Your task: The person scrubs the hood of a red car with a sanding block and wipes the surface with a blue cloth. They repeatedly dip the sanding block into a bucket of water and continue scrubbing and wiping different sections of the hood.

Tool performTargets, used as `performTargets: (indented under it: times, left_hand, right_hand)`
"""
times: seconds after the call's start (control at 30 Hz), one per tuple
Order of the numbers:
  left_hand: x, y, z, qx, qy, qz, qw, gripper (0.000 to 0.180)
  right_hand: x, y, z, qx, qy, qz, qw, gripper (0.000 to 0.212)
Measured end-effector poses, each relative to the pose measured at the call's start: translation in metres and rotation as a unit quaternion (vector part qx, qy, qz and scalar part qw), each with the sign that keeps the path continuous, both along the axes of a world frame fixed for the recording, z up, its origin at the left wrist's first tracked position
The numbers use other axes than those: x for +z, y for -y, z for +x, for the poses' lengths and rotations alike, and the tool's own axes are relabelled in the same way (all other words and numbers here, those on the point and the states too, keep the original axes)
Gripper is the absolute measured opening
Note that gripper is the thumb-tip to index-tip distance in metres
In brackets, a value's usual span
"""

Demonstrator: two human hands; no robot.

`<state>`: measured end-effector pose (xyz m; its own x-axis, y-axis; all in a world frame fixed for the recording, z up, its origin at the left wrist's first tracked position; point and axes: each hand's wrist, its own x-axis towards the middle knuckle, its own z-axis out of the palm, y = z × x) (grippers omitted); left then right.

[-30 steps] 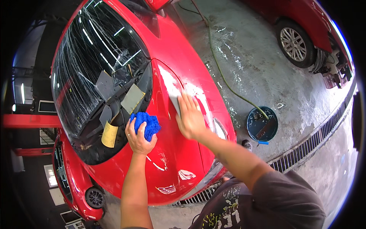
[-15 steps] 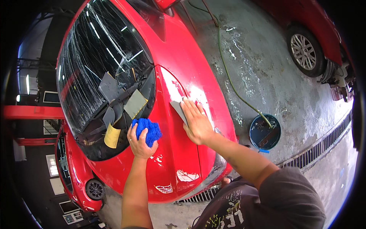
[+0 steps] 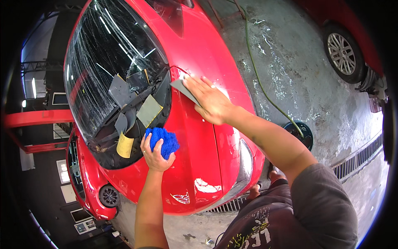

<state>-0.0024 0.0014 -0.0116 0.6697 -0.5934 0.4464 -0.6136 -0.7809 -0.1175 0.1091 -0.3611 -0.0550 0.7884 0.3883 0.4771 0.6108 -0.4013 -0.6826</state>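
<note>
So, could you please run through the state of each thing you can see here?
Left hand: closed around the blue sponge.
Right hand: flat, pressing a grey sanding sheet on the red car's fender.
Windscreen: cracked.
Grey and yellow sheets: lying loose at the windscreen base.
Floor: wet.
Bucket: on the floor, green hose leading to it.

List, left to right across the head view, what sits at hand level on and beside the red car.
yellow sheet → left hand gripping the blue sponge → grey sanding sheet → right hand → dark bucket → second car's wheel
</note>
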Motion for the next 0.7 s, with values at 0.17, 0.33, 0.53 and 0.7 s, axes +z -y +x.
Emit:
performTargets:
  times: [0.17, 0.33, 0.53, 0.7]
  left_hand:
    - [0.011, 0.002, 0.005, 0.007, 0.003, 0.005, 1.0, 0.074]
    - [0.003, -0.002, 0.0, 0.004, -0.005, -0.005, 1.0, 0.076]
    - [0.008, 0.0, 0.009, 0.007, 0.003, -0.002, 1.0, 0.075]
    - [0.006, -0.002, 0.001, 0.011, 0.002, -0.005, 1.0, 0.075]
  right_hand:
    - [-0.015, 0.008, -0.014, 0.027, -0.009, 0.012, 1.0, 0.094]
    - [0.001, 0.005, 0.018, 0.025, 0.028, -0.031, 0.999, 0.095]
    - [0.018, 0.004, 0.034, 0.012, 0.065, -0.038, 0.997, 0.095]
    - [-0.005, 0.013, -0.001, 0.054, 0.035, -0.11, 0.992, 0.099]
